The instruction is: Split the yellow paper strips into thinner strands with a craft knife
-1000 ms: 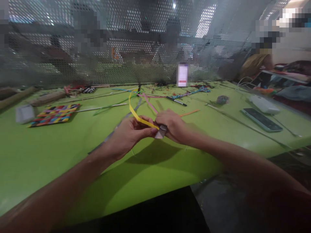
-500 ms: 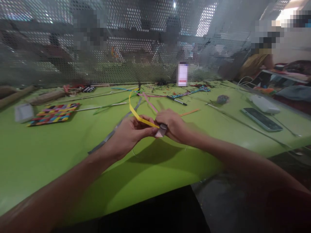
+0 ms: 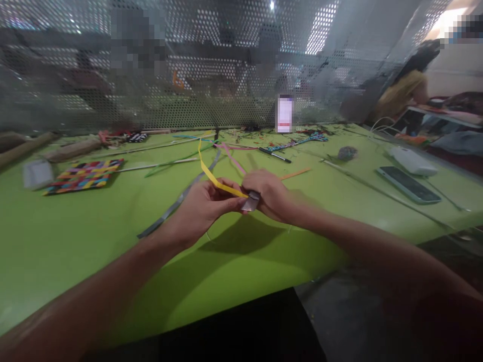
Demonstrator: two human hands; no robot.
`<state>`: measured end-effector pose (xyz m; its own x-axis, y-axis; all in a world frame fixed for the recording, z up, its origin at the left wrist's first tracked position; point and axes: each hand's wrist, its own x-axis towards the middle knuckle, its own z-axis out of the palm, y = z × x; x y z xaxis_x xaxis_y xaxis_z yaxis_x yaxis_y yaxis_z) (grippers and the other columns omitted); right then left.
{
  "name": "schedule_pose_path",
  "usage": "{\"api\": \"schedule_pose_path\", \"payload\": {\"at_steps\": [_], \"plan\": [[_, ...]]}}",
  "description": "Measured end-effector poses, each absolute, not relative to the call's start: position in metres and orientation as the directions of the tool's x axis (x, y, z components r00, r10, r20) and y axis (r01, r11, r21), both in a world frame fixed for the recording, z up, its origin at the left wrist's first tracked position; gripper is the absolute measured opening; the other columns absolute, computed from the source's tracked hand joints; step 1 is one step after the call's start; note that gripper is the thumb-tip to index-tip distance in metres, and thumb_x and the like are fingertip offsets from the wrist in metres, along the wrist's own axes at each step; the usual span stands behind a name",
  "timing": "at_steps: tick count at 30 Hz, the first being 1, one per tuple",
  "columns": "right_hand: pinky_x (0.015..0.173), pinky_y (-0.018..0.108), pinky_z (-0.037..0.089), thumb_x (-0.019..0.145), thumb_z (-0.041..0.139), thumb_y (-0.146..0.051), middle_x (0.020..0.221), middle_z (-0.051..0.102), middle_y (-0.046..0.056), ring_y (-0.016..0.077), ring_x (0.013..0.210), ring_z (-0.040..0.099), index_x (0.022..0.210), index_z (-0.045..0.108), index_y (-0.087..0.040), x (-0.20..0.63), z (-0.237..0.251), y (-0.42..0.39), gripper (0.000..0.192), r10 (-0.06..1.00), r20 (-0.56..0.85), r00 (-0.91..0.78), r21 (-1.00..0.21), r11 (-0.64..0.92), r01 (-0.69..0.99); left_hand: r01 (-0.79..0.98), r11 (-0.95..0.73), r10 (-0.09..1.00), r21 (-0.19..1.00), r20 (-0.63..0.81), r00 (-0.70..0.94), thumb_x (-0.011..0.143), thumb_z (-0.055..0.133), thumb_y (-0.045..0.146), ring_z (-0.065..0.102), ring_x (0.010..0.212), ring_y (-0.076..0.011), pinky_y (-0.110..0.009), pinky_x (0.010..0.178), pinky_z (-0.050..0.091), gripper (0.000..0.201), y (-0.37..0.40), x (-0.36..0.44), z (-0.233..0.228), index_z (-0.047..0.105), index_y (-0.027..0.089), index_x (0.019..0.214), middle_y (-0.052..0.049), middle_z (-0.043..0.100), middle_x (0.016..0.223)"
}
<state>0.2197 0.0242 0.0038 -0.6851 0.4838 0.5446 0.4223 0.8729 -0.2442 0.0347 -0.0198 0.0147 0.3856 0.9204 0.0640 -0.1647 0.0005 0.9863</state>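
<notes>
Close together above the green table (image 3: 113, 261), my two hands work at one small spot. My left hand (image 3: 199, 208) pinches a flat yellow strip (image 3: 211, 177), whose far end rises in a bend and reaches back over the table. A small grey-silver flat piece (image 3: 249, 203) sits between the hands, and the yellow strip runs to it. My right hand (image 3: 267, 193) is closed on that grey piece, its fingers curled and partly hidden. Behind my left wrist lies a long grey strip (image 3: 166, 213). Pink (image 3: 234, 160) and orange (image 3: 296, 174) strips lie beyond my right hand.
A woven multicoloured mat (image 3: 88, 176) lies at left. A pen (image 3: 275, 155) and a blue patterned band (image 3: 298, 143) lie behind the hands. To the right are a phone (image 3: 409, 185), a white device (image 3: 413, 161) and a thin rod (image 3: 377, 188). Perforated metal (image 3: 188, 110) stands behind.
The hands keep nearly the same place and hold. The small grey piece has tilted slightly, and the yellow strip's raised part has shifted a little left.
</notes>
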Motion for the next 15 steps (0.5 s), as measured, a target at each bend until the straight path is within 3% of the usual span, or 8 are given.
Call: {"api": "schedule_pose_path", "payload": {"at_steps": [15], "plan": [[0.066,0.023,0.030,0.086,0.058,-0.018,0.066,0.054,0.000,0.0099,0.064,0.042,0.065,0.055,-0.013,0.2195,-0.0002,0.0263,0.021,0.522,0.521,-0.675,-0.273,0.852,0.448,-0.097,-0.051,0.915,0.994,0.085,0.393,0.079,0.074,0.015,0.065,0.073,-0.0128,-0.027,0.077,0.055,0.002,-0.0194,0.0371,0.0160,0.072,0.014,0.080,-0.002,0.072,0.080]]}}
